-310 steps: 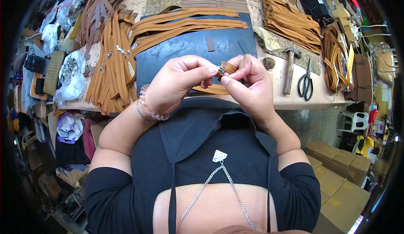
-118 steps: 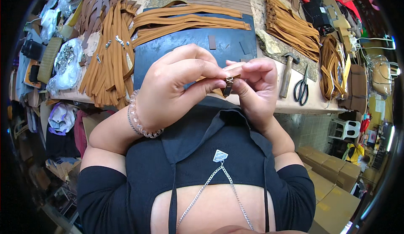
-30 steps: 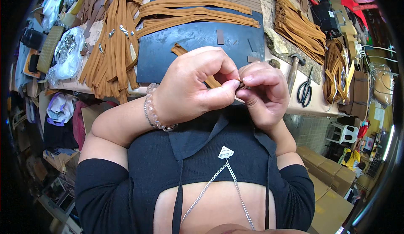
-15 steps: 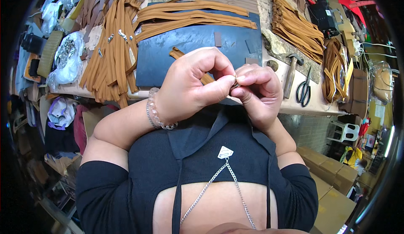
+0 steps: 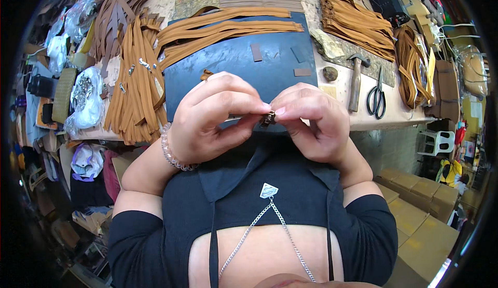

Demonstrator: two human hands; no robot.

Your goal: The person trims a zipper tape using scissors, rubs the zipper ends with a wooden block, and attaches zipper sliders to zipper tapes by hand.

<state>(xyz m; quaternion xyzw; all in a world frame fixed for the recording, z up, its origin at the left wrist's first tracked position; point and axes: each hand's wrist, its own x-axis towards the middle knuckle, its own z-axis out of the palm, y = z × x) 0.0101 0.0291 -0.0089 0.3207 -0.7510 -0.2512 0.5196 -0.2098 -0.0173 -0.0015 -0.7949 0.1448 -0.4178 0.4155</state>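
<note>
My left hand (image 5: 213, 117) and my right hand (image 5: 315, 122) meet in front of my chest, thumbs and fingertips pinched together. Between them is a small dark metal piece (image 5: 268, 118) that looks like a zipper slider; the fingertips cover part of it. Just beyond my left knuckles, the end of a tan zipper tape (image 5: 206, 74) pokes out, its remaining length hidden behind the hand. A black cutting mat (image 5: 218, 54) lies under and beyond the hands, with several tan zipper tapes (image 5: 233, 27) across its far part.
More tan zipper tapes (image 5: 136, 91) with metal sliders hang over the table's front edge at left. To the right lie a hammer (image 5: 356, 83), black-handled scissors (image 5: 377, 101), a round stone-like lump (image 5: 330, 73) and a zipper bundle (image 5: 358, 23). Small brown pieces (image 5: 302, 72) rest on the mat.
My hands have shifted left and turned, so the small metal piece now shows between the fingertips. The tan tape visible through the left hand's finger gap is now mostly hidden. The view has shifted slightly.
</note>
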